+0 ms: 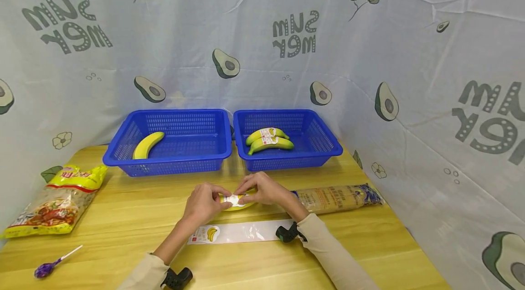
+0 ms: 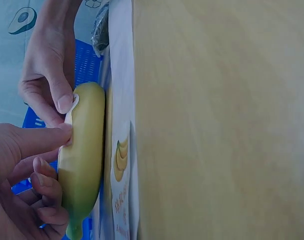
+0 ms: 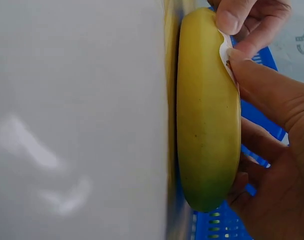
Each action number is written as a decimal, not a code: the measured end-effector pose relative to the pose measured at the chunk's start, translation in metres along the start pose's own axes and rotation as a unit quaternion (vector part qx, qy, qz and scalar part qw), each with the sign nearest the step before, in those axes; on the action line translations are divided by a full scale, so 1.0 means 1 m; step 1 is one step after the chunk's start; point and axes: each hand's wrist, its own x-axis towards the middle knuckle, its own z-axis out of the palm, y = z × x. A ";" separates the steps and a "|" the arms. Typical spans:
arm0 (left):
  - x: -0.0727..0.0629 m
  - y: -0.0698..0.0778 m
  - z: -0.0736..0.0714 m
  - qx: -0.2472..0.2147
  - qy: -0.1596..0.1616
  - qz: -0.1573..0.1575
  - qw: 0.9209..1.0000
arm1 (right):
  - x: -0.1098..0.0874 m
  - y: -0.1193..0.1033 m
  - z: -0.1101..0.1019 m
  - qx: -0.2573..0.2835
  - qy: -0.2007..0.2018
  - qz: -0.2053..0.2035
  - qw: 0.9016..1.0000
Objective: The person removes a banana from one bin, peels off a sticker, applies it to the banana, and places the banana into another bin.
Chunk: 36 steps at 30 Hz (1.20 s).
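Note:
A yellow banana with green at its end (image 2: 87, 155) lies crosswise near the table's middle, between both hands. A white label with a banana picture (image 1: 234, 200) sits on its upper side, its edge partly lifted in the wrist views. My left hand (image 1: 202, 204) holds the banana's left part, thumb on the label and fingers curled behind. My right hand (image 1: 265, 189) grips the right part, its thumb also pressing the label. In front lies a glossy white backing strip (image 1: 250, 231), with another banana label (image 1: 206, 234) at its left end.
At the back stand two blue baskets: the left one (image 1: 197, 164) contains a banana (image 1: 147, 145), the right one (image 1: 295, 161) two labelled bananas (image 1: 270, 144). A yellow-and-clear food bag (image 1: 57, 203) and purple lollipop (image 1: 45, 269) lie left, a long brown packet (image 1: 332, 199) right.

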 end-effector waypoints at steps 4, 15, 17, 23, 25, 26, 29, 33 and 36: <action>0.000 0.002 0.001 0.013 -0.004 0.012 1.000 | 0.000 -0.001 -0.002 -0.004 -0.007 0.004 1.000; -0.001 0.000 -0.002 0.083 0.002 0.059 0.995 | 0.001 -0.007 -0.003 -0.007 -0.016 0.021 1.000; -0.001 0.000 -0.003 0.099 -0.001 0.057 0.993 | 0.000 -0.007 -0.003 -0.008 -0.014 0.025 1.000; -0.002 -0.002 -0.003 0.126 -0.007 0.064 0.990 | -0.002 -0.007 -0.003 -0.003 -0.013 0.029 0.999; -0.002 -0.003 -0.002 0.122 0.000 0.075 0.990 | -0.002 -0.006 -0.003 0.003 -0.015 0.030 0.999; -0.002 -0.004 -0.002 0.119 0.004 0.081 0.990 | -0.002 -0.005 -0.004 0.009 -0.016 0.031 0.999; -0.001 -0.007 -0.004 0.109 0.010 0.102 0.989 | -0.004 -0.003 -0.007 0.031 -0.021 0.037 0.999; 0.000 -0.011 -0.008 0.081 -0.007 0.113 0.990 | -0.008 0.003 -0.012 0.054 -0.029 0.046 0.997; 0.001 -0.013 -0.011 0.050 -0.027 0.110 0.992 | -0.012 0.007 -0.016 0.057 -0.035 0.052 0.996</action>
